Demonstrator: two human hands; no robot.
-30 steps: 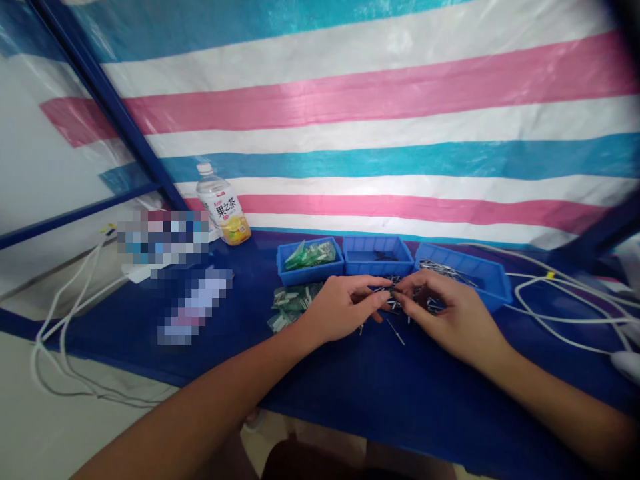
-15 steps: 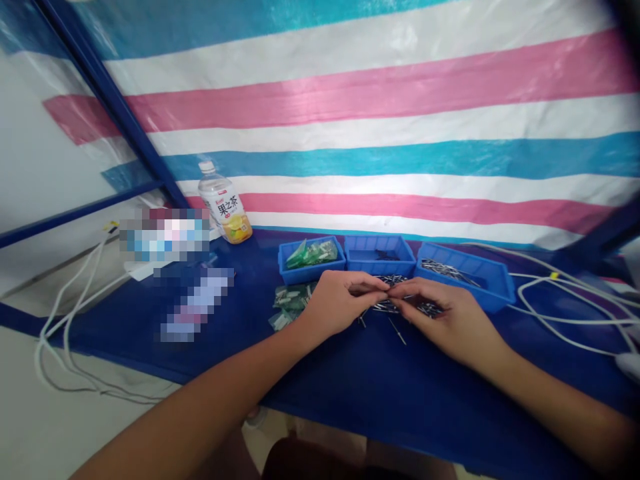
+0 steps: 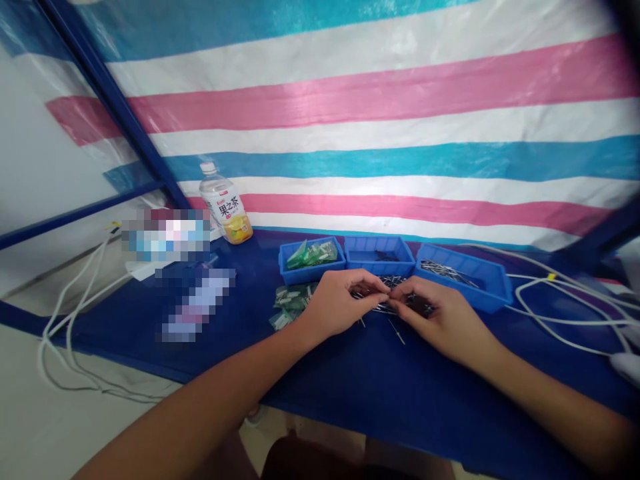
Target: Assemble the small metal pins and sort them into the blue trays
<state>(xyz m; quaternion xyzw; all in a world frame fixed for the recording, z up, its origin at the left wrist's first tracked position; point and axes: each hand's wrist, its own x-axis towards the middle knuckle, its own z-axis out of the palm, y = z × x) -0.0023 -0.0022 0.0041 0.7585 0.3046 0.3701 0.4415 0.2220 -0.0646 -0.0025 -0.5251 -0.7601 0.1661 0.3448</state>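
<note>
My left hand (image 3: pixel 340 303) and my right hand (image 3: pixel 437 310) meet fingertip to fingertip over a pile of thin metal pins (image 3: pixel 395 283). Both are closed in a pinch; whatever lies between the fingertips is too small and hidden to name. One loose pin (image 3: pixel 397 331) rests on the blue table just below the fingers. Beside my left wrist are small clear bags with greenish and white contents (image 3: pixel 290 303). Behind the hands stand a blue bin with green bags (image 3: pixel 313 257), a middle bin with a few dark pieces (image 3: pixel 385 255) and a right bin with silvery pins (image 3: pixel 445 272).
A drink bottle (image 3: pixel 227 207) stands at the back left, near blurred-out items (image 3: pixel 170 237). White cables (image 3: pixel 565 317) coil at the right, and more cables (image 3: pixel 55 327) hang at the left. A striped plastic sheet (image 3: pixel 350 100) forms the back behind the blue table (image 3: pixel 350 380).
The hands stay together over the pile, with only slight finger movement. The whole view has shifted very slightly.
</note>
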